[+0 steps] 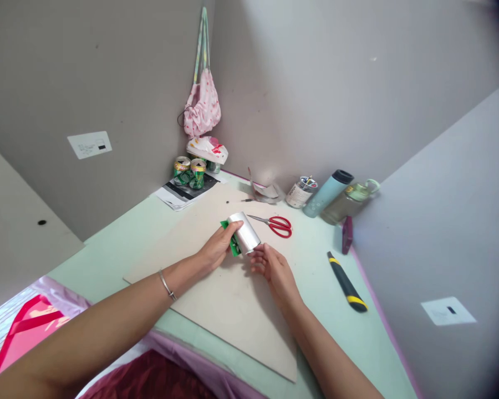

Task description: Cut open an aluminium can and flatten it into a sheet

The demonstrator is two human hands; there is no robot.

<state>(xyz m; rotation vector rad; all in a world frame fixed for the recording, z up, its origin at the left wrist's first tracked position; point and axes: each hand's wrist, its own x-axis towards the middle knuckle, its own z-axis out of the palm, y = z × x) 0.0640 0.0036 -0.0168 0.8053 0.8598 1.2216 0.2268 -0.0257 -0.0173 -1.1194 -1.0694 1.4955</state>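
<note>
Above the board [258, 318] on the tabletop [108, 249], the left hand [217, 247] has a firm hold of a silver cylinder [245, 234], thumb laid over it; its other fingers are mostly hidden. A green piece [235, 245] juts from the cylinder's left side. The right hand [273, 267] is loosely curled with fingertips at the lower end; I cannot tell whether they pinch it.

At the tabletop's far left corner, two green cans [198, 174] stand on papers [178, 195], their contents out of sight; a white plastic bag [208, 149] partly covers more behind. Along the far edge, a clear pot [300, 194] holds pens [309, 180], hard to make out singly. By the far right corner lean a blue tumbler [326, 194] and, partly hidden behind it, a green-lidded bottle [341, 206]. Both forearms are cut off by the frame.
</note>
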